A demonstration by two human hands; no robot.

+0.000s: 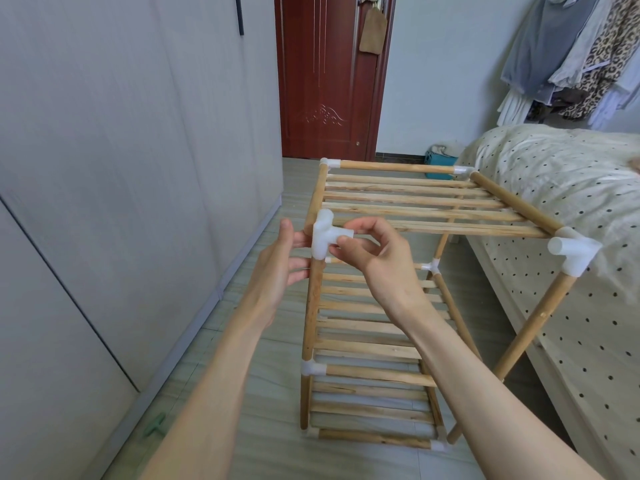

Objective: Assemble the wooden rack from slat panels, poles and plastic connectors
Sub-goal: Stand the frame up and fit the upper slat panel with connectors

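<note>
Now right hand pinching connector, left hand open

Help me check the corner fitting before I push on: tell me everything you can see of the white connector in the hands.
The white connector looks like translucent plastic, with stubby round sockets: one opens upward, one points right and is empty. It sits atop the near-left upright pole, at the top slat panel's front-left corner. The right hand pinches its side socket with thumb and fingers; the left hand touches its left side with straight fingers. Whether it is fully seated cannot be told.
</note>
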